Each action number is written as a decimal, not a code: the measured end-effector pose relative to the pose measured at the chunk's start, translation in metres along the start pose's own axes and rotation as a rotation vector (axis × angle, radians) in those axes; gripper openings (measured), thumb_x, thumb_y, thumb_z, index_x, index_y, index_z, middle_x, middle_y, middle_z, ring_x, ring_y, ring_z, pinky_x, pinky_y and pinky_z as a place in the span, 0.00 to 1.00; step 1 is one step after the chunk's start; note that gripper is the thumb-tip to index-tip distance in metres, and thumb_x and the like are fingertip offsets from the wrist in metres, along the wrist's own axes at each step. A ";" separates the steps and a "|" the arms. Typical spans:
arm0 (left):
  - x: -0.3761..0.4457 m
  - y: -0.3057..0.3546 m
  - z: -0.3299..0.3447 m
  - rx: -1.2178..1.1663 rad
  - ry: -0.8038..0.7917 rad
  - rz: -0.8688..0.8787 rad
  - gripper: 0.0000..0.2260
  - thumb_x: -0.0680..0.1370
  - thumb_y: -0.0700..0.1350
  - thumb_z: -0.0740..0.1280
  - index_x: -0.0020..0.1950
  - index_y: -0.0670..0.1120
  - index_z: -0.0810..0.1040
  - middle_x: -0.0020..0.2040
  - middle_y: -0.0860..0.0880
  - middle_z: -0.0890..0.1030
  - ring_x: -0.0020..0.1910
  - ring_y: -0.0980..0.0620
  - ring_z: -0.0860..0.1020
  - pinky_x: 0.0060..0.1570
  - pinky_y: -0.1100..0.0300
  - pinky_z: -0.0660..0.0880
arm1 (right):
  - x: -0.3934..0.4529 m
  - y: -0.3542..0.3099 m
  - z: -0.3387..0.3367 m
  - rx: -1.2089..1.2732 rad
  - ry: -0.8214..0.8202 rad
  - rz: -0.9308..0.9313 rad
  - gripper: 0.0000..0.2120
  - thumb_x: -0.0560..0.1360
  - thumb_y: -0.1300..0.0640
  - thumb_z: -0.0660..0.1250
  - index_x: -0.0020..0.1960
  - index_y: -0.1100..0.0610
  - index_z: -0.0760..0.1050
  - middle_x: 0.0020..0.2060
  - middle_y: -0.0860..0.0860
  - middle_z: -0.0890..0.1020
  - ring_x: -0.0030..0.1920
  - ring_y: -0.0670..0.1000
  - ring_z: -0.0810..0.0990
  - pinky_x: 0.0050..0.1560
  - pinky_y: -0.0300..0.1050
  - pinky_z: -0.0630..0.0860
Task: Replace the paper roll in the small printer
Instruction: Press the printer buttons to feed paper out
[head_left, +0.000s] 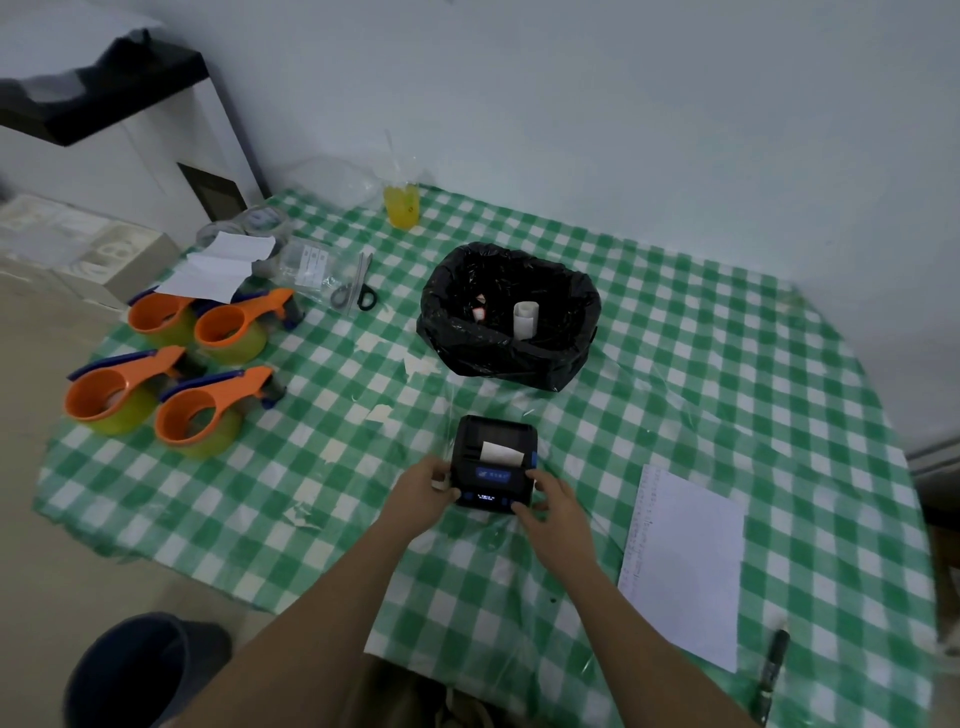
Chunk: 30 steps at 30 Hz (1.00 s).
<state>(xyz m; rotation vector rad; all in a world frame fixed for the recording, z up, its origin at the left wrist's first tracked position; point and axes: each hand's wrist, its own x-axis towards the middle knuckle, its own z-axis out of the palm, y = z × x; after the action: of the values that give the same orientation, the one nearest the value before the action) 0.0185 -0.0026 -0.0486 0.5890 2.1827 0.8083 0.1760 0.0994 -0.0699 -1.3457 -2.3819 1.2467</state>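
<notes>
A small black printer (493, 457) with a blue label and a lit display sits on the green checked tablecloth in front of me. A short strip of white paper (501, 452) sticks out of its slot. My left hand (423, 491) grips the printer's left side, with something small and white at its fingertips. My right hand (550, 506) holds the printer's front right corner, thumb on top. A white paper roll (524, 318) lies in the black-lined bin (509, 312) behind the printer.
Several orange tape dispensers (176, 364) stand at the left. Scissors (358, 293), plastic bags and white sheets lie behind them. A yellow drink cup (401, 205) is at the back. A white sheet (685, 561) and a pen (771, 670) lie at the right.
</notes>
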 end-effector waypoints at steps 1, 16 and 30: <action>-0.002 -0.002 -0.001 -0.009 0.016 0.002 0.14 0.75 0.40 0.68 0.59 0.39 0.74 0.60 0.40 0.78 0.58 0.42 0.77 0.57 0.55 0.72 | 0.001 -0.001 0.000 0.006 0.002 0.013 0.21 0.73 0.56 0.68 0.65 0.49 0.68 0.59 0.52 0.75 0.48 0.51 0.79 0.49 0.47 0.78; -0.015 -0.017 -0.011 -0.030 0.097 -0.018 0.12 0.78 0.42 0.63 0.59 0.39 0.75 0.60 0.41 0.78 0.59 0.44 0.76 0.59 0.54 0.72 | -0.010 -0.003 0.005 0.093 0.013 0.033 0.24 0.75 0.59 0.65 0.69 0.50 0.64 0.64 0.54 0.71 0.53 0.52 0.79 0.51 0.49 0.78; -0.018 -0.009 -0.007 0.027 0.108 -0.009 0.10 0.78 0.42 0.61 0.57 0.41 0.77 0.56 0.41 0.80 0.53 0.46 0.77 0.51 0.55 0.73 | -0.015 -0.003 -0.007 0.085 0.054 0.028 0.17 0.76 0.59 0.63 0.64 0.54 0.70 0.60 0.54 0.74 0.48 0.48 0.75 0.46 0.42 0.72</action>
<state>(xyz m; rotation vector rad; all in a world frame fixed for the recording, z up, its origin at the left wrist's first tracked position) 0.0233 -0.0218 -0.0427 0.5607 2.2963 0.8242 0.1862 0.0912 -0.0589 -1.3740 -2.2556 1.2866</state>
